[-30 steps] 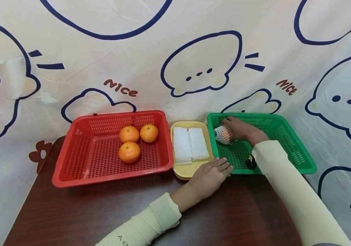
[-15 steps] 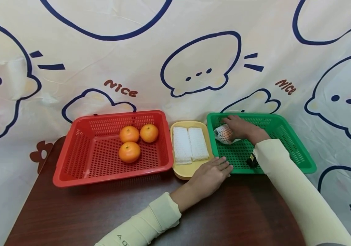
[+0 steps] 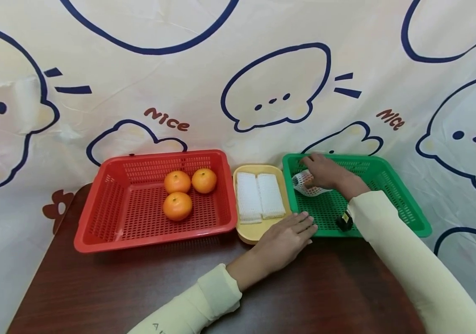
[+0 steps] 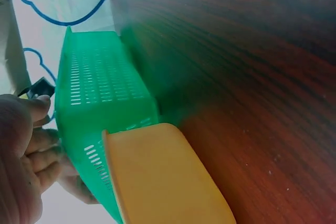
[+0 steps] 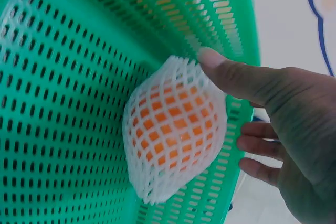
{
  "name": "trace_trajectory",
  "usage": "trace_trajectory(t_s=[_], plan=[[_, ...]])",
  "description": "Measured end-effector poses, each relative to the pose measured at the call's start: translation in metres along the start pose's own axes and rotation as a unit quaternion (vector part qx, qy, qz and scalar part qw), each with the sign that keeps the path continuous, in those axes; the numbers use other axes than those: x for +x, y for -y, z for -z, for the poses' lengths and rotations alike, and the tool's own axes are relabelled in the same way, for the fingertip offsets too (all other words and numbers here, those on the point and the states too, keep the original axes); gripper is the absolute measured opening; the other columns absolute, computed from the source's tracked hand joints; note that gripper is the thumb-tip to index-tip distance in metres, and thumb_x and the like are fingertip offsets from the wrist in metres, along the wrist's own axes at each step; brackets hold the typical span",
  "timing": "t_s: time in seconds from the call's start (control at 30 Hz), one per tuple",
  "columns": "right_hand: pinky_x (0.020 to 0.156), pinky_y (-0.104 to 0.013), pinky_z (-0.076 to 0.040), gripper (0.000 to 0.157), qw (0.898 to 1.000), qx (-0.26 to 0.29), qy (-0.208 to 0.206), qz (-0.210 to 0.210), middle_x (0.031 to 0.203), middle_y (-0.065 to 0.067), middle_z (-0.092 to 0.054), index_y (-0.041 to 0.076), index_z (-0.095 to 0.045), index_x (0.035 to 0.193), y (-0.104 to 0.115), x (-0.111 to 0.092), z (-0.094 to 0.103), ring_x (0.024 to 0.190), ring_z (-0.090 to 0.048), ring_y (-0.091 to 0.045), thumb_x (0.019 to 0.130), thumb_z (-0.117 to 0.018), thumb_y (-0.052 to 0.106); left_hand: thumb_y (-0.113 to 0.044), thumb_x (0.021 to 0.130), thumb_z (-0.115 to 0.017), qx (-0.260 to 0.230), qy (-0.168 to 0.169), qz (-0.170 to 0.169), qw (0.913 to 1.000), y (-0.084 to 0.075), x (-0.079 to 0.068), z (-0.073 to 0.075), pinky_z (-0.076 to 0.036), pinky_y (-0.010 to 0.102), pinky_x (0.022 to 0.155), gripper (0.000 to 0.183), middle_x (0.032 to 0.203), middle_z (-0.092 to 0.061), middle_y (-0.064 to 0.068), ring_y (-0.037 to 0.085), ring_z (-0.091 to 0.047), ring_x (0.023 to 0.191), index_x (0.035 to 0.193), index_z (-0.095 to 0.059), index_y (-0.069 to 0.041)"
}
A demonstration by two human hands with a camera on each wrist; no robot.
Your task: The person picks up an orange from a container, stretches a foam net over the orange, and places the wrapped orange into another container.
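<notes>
An orange in a white foam net (image 5: 176, 129) lies in the left back corner of the green basket (image 3: 325, 233). Over it is my right hand (image 3: 331, 174), partly covering it in the head view. The right wrist view shows the thumb (image 5: 231, 74) at the net's upper edge and the other fingers spread away from the fruit. My left hand (image 3: 283, 239) lies palm down with extended fingers at the basket's front left corner and the near edge of the yellow tray (image 3: 248, 234). Flat white foam nets (image 3: 259, 197) lie side by side in that tray.
To the left stands a red basket (image 3: 154, 239) with three oranges (image 3: 177, 206). All containers sit on a dark brown table (image 3: 137, 287), against a white cloth (image 3: 204, 83) with blue drawings. A black device (image 3: 344, 221) is at the right wrist.
The right hand's fingers have loosened and risen slightly off the netted orange, which stays in the basket's corner. The left hand holds its place. The head view has shifted a little.
</notes>
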State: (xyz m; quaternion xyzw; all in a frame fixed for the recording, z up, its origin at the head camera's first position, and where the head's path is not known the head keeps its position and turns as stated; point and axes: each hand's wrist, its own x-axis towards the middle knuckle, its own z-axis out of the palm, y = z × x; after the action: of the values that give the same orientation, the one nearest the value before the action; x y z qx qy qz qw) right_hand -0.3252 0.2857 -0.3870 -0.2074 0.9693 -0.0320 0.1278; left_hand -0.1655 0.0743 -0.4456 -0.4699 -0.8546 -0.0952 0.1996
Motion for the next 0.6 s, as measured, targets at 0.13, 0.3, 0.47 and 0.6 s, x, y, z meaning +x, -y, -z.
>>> trace_trajectory(t_s=[0.13,0.3,0.47,0.6], plan=[[0.106,-0.061,-0.047,0.062,0.999,0.008,-0.038,-0.014,0.146,-0.028,-0.045,0.0,-0.046,0.147,0.01,-0.007,0.0,0.132,-0.049,-0.045,0.1,-0.067,0.034,-0.032,0.106,-0.058,-0.009,-0.028,0.037,0.9989,-0.002,-0.004,0.006,-0.047,0.033,0.113,0.035,0.138,-0.067,0.002,0.019,-0.057,0.137,0.136,-0.067,-0.017],[0.105,-0.06,-0.049,0.055,0.994,0.045,-0.096,-0.008,0.145,-0.027,-0.047,-0.002,-0.048,0.144,0.033,-0.019,-0.001,0.129,-0.053,-0.043,0.104,-0.061,0.033,-0.024,0.103,-0.063,-0.034,-0.094,0.102,0.9898,0.003,-0.021,0.02,-0.05,0.039,0.104,0.025,0.125,-0.071,0.004,0.023,-0.062,0.126,0.125,-0.071,-0.014],[0.1,-0.052,-0.054,0.046,0.987,0.058,-0.142,0.035,0.138,-0.021,-0.054,-0.001,-0.055,0.136,0.064,-0.033,-0.01,0.12,-0.058,-0.034,0.103,-0.063,0.03,-0.018,0.101,-0.063,-0.059,-0.138,0.16,0.9757,0.015,-0.055,0.035,-0.05,0.048,0.106,0.026,0.123,-0.07,0.01,0.03,-0.062,0.124,0.125,-0.069,-0.009],[0.099,-0.047,-0.055,0.043,0.985,0.071,-0.146,0.061,0.135,-0.016,-0.055,0.002,-0.057,0.133,0.087,-0.042,-0.019,0.119,-0.058,-0.029,0.102,-0.065,0.032,-0.016,0.1,-0.063,-0.066,-0.165,0.191,0.9652,0.026,-0.09,0.05,-0.047,0.056,0.108,0.028,0.123,-0.069,0.014,0.035,-0.06,0.126,0.125,-0.067,-0.006]])
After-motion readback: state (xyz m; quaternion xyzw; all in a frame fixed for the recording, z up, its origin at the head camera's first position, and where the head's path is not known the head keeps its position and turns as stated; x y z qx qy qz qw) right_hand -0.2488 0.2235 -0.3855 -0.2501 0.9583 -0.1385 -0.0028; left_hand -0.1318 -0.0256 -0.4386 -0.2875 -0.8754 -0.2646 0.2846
